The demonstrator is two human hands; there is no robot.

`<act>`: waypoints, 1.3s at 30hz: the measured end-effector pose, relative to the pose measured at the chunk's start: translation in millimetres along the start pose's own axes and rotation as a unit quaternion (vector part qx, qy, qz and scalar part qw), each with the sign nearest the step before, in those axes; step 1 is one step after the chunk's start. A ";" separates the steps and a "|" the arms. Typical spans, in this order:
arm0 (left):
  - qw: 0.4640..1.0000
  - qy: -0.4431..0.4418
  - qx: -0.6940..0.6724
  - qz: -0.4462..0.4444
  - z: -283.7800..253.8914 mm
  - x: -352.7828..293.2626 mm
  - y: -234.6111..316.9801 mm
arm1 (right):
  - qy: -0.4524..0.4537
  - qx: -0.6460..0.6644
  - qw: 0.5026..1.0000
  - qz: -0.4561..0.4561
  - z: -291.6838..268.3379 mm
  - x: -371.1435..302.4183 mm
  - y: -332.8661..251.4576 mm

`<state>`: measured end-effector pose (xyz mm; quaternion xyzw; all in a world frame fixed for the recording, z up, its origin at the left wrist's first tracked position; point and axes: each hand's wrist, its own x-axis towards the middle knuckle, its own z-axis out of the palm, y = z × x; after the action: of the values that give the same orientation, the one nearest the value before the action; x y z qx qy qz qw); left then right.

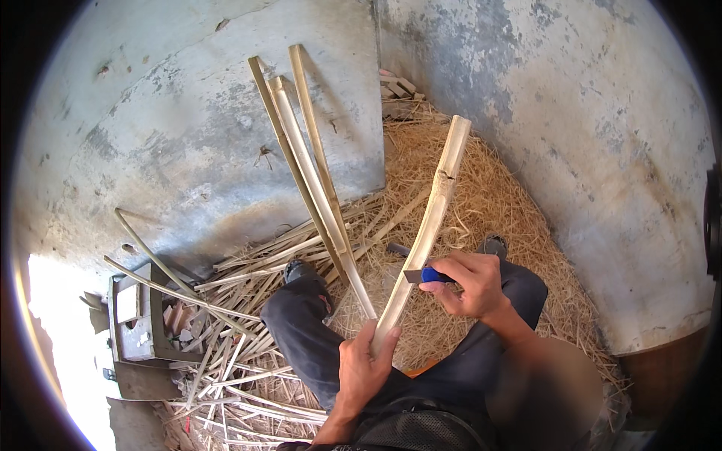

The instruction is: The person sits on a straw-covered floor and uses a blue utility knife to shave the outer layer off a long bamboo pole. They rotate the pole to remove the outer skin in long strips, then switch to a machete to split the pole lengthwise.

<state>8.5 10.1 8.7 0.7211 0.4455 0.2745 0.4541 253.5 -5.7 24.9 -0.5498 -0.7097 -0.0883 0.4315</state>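
Note:
A long split piece of bamboo [432, 214] slants up and away in front of me, pale along its inner side. My left hand [362, 368] is closed round its near end. In my right hand [474, 286] is a knife [435, 276] with a blue handle, the fingers wrapped round it. Its short, broad blade meets or lies just over the bamboo's right edge, partway up the piece; whether it cuts in, I cannot tell. Close by on the left, split bamboo lengths [307, 158] lean against the wall. My legs are spread to either side of the work.
Straw-like shavings [496, 195] heap across the floor on the right and far side. Thin bamboo strips [256, 278] lie piled at the left. Beside them stands a grey box [143, 338] with broken pieces in it. Worn walls [587, 135] meet in the far corner.

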 end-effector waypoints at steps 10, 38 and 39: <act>1.000 -0.015 0.010 -0.005 -1.7 -17.9 -5.9 | 0.139 -0.066 0.974 0.165 -24.2 14.4 34.8; 0.967 -0.136 -0.170 -0.130 -2.6 10.5 -60.6 | -0.054 0.130 0.972 0.189 -3.5 63.5 48.9; 0.967 -0.131 -0.172 -0.131 -1.9 11.4 -60.7 | -0.064 0.109 0.974 0.187 -2.4 63.5 51.2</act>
<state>-11.7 32.6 -45.1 0.5972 0.4189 0.1877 0.6577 297.2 57.0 53.5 -0.6272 -0.6256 0.1073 0.4514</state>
